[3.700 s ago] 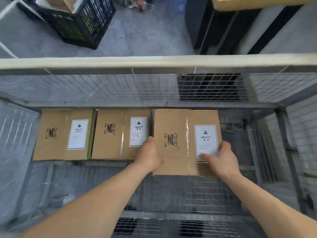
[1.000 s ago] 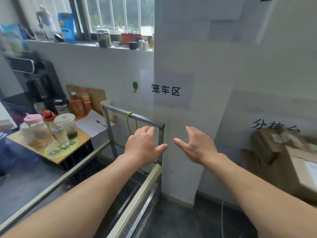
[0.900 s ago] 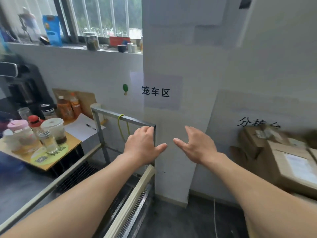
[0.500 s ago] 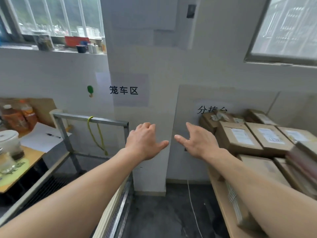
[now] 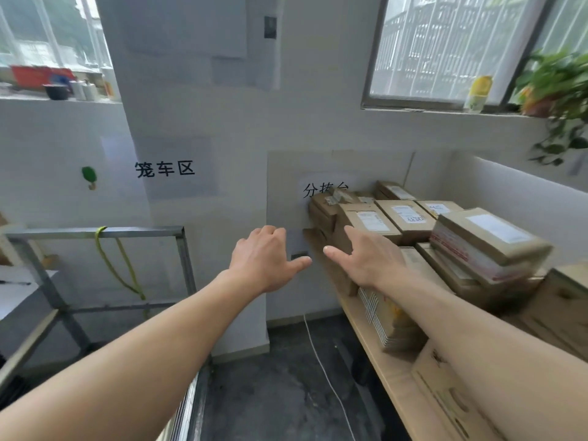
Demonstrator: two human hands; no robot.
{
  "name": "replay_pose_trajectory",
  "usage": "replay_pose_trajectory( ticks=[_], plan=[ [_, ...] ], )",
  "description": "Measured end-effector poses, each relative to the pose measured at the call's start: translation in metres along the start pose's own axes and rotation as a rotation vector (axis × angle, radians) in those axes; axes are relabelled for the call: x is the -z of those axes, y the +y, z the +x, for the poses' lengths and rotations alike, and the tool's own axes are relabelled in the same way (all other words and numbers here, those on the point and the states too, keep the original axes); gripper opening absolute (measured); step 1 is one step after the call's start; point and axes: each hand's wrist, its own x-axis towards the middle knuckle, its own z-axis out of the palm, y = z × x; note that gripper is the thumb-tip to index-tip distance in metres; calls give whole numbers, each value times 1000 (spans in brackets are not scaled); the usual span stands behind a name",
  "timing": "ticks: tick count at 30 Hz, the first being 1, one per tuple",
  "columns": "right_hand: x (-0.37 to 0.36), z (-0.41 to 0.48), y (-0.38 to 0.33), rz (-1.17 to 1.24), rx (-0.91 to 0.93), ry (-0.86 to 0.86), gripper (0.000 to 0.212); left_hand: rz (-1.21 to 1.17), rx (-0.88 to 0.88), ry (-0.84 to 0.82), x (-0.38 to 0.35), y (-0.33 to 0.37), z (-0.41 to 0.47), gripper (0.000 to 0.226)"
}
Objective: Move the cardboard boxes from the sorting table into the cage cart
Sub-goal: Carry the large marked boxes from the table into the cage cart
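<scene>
The cardboard boxes (image 5: 404,218) sit stacked on the counter (image 5: 391,374) at the right, flat with white labels up. Their long axes run from the back wall toward the viewer. About ten can be made out, but the arm and blur hide the exact count. The left hand (image 5: 267,259) and right hand (image 5: 366,259) hover side by side, palms down, fingers spread wide, holding nothing. One cage cart (image 5: 95,232) stands at the left, with one yellow-green strap (image 5: 122,268) hanging from its top rail.
</scene>
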Motion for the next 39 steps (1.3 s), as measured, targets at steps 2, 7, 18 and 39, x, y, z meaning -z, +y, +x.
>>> replay_pose_trajectory(
  ticks=[2, 7, 18, 39],
  plan=[
    [4, -8, 14, 1, -29, 6, 56, -4, -32, -10, -1, 12, -1, 76],
    [11, -27, 49, -9, -84, 37, 65, -12, -106, -18, -8, 46, -1, 77],
    [32, -89, 167, -29, -239, 69, 67, -62, -270, -50, -41, 172, -11, 79],
    [-37, -179, 386, 12, -544, -284, 57, -61, -225, -321, -197, 346, -49, 79]
  ],
)
